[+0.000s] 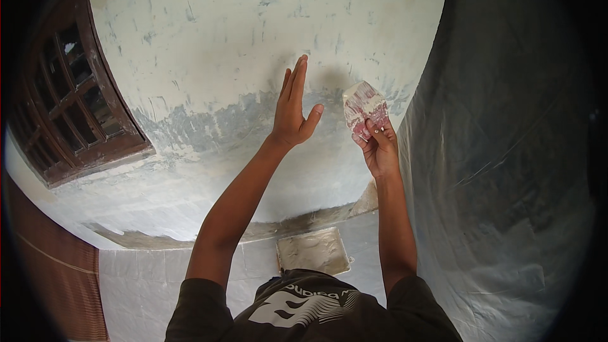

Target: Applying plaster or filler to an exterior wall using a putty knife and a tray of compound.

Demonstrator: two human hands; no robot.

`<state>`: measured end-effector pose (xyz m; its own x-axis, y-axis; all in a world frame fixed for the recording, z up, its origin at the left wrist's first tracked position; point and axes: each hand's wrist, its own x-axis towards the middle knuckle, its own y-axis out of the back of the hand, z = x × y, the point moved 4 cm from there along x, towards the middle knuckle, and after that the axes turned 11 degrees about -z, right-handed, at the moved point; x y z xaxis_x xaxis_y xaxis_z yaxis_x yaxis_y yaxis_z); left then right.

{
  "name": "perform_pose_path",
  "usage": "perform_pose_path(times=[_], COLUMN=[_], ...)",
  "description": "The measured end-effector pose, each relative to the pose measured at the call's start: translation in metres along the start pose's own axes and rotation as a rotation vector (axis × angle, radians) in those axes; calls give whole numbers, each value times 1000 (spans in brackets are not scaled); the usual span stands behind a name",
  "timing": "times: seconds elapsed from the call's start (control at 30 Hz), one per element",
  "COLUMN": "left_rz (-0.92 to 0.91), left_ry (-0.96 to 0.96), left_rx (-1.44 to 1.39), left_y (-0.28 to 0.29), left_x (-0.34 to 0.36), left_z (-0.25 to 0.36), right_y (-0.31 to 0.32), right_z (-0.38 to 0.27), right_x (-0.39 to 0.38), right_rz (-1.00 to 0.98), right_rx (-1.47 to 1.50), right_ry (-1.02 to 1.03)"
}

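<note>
Head view shows your left hand [292, 109] flat and open against the white wall [209, 38] at the centre of the frame, holding nothing. Your right hand [379, 149], just right of it, has its grip closed on a folded sheet of sandpaper [363, 107], which is raised close to the wall. The upper wall looks pale and even, while the band at hand height is grey and patchy, so I judge much remains. Below, at the lower centre, a dusty tray [313, 251] lies on the floor. A brown window [73, 104] is at the left.
</note>
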<state>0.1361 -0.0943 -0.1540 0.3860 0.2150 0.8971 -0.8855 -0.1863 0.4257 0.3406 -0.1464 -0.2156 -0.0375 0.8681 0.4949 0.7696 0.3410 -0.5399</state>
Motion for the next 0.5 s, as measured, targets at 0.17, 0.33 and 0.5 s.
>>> perform_pose_path(times=[0.17,0.33,0.5], left_rz=[4,9,18], left_ry=[-62,-118,-156], left_rx=[110,201,267], left_y=[28,61,89], left_x=[34,66,99], left_z=[-8,-17,-30], right_y=[-10,-42,-75], right_z=[-13,-25,-41], right_x=[33,65,98], right_rz=[-56,-83,-117], right_rx=[5,15,-18], right_ry=[62,115,146])
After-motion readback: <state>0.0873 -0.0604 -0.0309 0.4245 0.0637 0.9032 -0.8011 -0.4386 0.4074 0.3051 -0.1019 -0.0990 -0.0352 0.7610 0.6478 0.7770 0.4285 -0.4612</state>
